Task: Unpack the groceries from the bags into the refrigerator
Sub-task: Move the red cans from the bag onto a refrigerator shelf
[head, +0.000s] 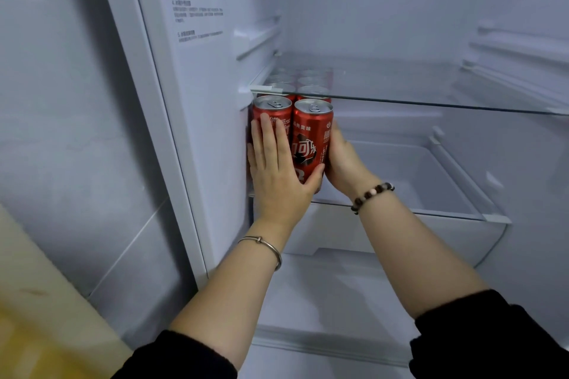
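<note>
The pack of cans (292, 132), tall red aluminium cylinders with silver tops set in two rows, stood on the lower glass shelf (415, 209), against the left wall directly beneath the upper glass shelf (431, 103). The left hand (277, 175) lay flat against its front and the right hand (341, 160) cupped its right side, both pressing rather than clenching. Stocking appeared barely begun: the white plastic drawer (431, 188) below the lower glass shelf was bare, and no bags were in view.
</note>
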`<state>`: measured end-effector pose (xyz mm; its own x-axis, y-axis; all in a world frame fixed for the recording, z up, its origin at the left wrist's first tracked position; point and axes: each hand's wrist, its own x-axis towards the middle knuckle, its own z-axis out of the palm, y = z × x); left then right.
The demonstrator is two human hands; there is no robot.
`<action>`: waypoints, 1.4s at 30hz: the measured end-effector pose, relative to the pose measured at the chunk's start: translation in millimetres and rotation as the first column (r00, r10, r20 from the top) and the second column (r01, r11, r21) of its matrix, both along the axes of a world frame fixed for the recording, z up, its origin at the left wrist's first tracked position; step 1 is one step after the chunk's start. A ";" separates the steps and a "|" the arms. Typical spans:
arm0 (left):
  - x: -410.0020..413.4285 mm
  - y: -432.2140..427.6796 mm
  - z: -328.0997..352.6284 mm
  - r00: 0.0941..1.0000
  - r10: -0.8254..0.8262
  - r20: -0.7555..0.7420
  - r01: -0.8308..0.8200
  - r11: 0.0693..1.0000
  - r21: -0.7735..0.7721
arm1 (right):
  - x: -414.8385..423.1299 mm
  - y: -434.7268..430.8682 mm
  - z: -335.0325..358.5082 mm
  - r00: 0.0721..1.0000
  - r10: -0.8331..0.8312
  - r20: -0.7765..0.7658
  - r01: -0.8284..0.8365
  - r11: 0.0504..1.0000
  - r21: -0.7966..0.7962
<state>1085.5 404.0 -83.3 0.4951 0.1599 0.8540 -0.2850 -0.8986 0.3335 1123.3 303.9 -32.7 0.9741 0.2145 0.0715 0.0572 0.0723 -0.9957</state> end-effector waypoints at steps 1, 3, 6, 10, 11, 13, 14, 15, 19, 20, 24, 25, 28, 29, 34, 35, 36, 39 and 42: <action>2.0 2.3 -1.2 1.000 0.011 0.007 -0.011 1.000 0.015 | 0.8 2.4 -1.8 1.000 -0.008 0.009 0.008 1.000 -0.013; 3.9 5.0 -2.5 0.999 0.029 0.016 -0.030 0.999 0.026 | 0.5 3.4 -6.5 0.999 0.014 0.046 -0.012 0.999 -0.034; 5.5 5.3 -4.6 0.999 0.039 0.032 -0.040 0.999 0.035 | 11.6 -5.1 -9.1 0.990 -0.063 0.123 0.059 0.998 0.034; 7.7 8.1 -7.3 0.998 0.040 0.040 -0.042 0.998 0.047 | 59.9 -14.3 6.4 0.971 -0.238 -0.024 0.239 0.967 0.089; 8.1 8.5 -7.8 0.998 0.040 0.042 -0.042 0.998 0.047 | 74.4 -14.1 9.0 0.964 -0.253 -0.086 0.260 0.961 0.090; 9.1 8.4 -8.3 0.998 0.046 0.039 -0.048 0.998 0.048 | 101.8 -15.0 7.6 0.956 -0.222 -0.193 0.239 0.969 0.065; 9.4 8.4 -8.6 0.998 0.052 0.040 -0.054 0.997 0.049 | 117.7 -15.3 3.6 0.962 -0.183 -0.205 0.197 0.979 0.050; 10.1 8.4 -9.1 0.997 0.059 0.044 -0.061 0.997 0.049 | 127.9 -14.6 0.8 0.972 -0.142 -0.189 0.147 0.989 0.013; 11.8 8.7 -9.5 0.996 0.066 0.061 -0.069 0.996 0.052 | 129.8 -5.2 1.9 0.991 -0.097 -0.092 0.091 0.994 -0.066; 11.9 8.8 -9.4 0.996 0.063 0.063 -0.066 0.997 0.051 | 126.0 -2.5 3.9 0.992 -0.096 -0.081 0.091 0.994 -0.061; 12.6 9.0 -9.7 0.996 0.057 0.070 -0.061 0.997 0.048 | 126.3 4.1 1.2 0.994 -0.053 -0.096 0.053 0.999 -0.007; 12.8 8.9 -10.1 0.996 0.057 0.071 -0.061 0.997 0.051 | 126.1 4.7 1.8 0.994 -0.053 -0.094 0.053 0.999 0.001; 13.0 8.7 -10.4 0.995 0.065 0.075 -0.070 0.996 0.058 | 124.7 3.9 3.7 0.994 -0.080 -0.076 0.081 0.997 0.004; 13.1 9.0 -10.3 0.995 0.069 0.074 -0.073 0.995 0.060 | 124.0 2.8 3.7 0.994 -0.085 -0.067 0.084 0.996 -0.013; 12.9 9.4 -10.5 0.996 0.059 0.065 -0.063 0.996 0.059 | 107.9 2.8 -0.1 0.992 -0.052 -0.111 0.053 0.999 0.008; 13.1 9.4 -10.7 0.996 0.057 0.067 -0.061 0.996 0.059 | 100.4 5.1 -0.8 0.991 -0.045 -0.127 0.052 0.997 0.053; 13.2 9.5 -10.4 0.996 0.059 0.067 -0.064 0.996 0.061 | 98.7 6.3 -4.0 0.991 -0.033 -0.131 0.046 0.994 0.100; 13.2 9.8 -10.0 0.996 0.067 0.064 -0.071 0.995 0.067 | 91.5 9.1 -6.5 0.989 -0.008 -0.151 0.034 0.985 0.171; 13.5 9.6 -10.3 0.995 0.072 0.066 -0.077 0.994 0.076 | 87.1 11.9 -2.8 0.989 -0.031 -0.141 0.055 0.984 0.171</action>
<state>1098.9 413.6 -93.6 0.4288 0.1256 0.8946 -0.2347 -0.9408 0.2446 1210.4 315.8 -35.6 0.9852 0.1683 -0.0314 -0.0726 0.2451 -0.9668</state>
